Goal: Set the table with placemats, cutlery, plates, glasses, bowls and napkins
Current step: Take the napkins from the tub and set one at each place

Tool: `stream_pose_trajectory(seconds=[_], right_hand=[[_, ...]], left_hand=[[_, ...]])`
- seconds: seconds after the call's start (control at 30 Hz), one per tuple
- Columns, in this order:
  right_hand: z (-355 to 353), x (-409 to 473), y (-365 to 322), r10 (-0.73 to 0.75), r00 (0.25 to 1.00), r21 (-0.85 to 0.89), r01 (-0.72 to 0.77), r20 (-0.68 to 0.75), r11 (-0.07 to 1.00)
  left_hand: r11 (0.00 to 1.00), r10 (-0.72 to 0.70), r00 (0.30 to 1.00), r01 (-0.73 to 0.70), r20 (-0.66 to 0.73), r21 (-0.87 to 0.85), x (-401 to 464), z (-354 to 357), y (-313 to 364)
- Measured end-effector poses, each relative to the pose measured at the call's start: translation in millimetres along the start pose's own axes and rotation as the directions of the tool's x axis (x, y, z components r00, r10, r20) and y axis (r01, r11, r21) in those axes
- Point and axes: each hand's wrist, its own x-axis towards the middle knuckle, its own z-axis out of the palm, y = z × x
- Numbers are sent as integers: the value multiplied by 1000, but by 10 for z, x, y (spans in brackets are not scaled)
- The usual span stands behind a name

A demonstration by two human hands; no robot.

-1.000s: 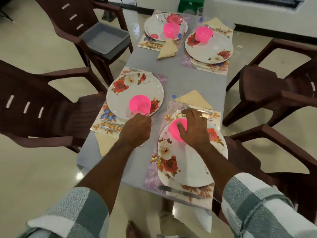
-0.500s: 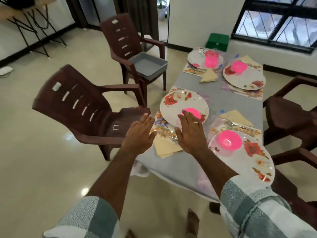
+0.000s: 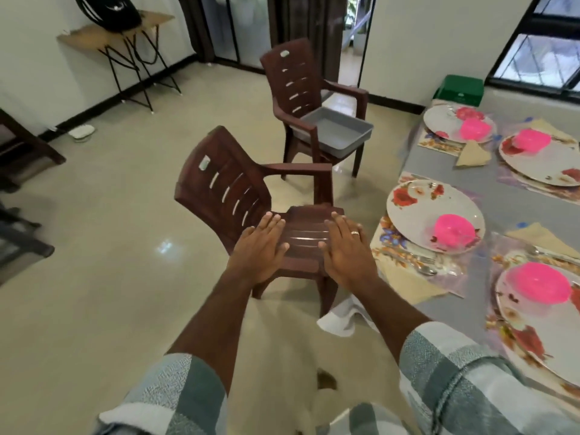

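Observation:
The set table (image 3: 508,211) with a grey cloth lies at the right. Several floral plates, such as the near-left one (image 3: 411,202), each carry a pink bowl (image 3: 453,232) and sit on floral placemats (image 3: 392,237). Beige napkins (image 3: 405,282) and cutlery (image 3: 420,265) lie beside them. My left hand (image 3: 259,249) and my right hand (image 3: 343,251) are held out flat, fingers straight, empty, in front of the seat of a brown chair (image 3: 232,189), left of the table.
A second brown chair (image 3: 295,80) farther back holds a grey tray (image 3: 337,130). A green box (image 3: 459,89) stands by the window wall. A folding side table (image 3: 116,36) is at the far left, dark furniture at the left edge.
My view swung left, away from the table toward the chair. Both hands left the pink bowls and the table and now hover flat over the chair seat.

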Motion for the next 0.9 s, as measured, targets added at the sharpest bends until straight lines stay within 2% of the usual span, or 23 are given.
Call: stream_pose_trajectory(seconds=[0.33,0.53,0.77,0.9], right_hand=[[629,1699,-960,-47,999,49,48,-23,998],[906,2875,-1497,-85,996,64,85,-3,994],[1234,3978,-1994,-18,999,48,21,-45,999],[1597,4524,-2274,82,996,24,-81,-41,996]], left_hand=[[996,-54,999,54,-4,68,842,-418,-1654],[996,-76,997,76,-7,53,1510,-749,-2548],[995,21,1000,-22,17,92,2378,-923,-3624],[992,108,992,-112,68,65,2881,-925,-4305]])
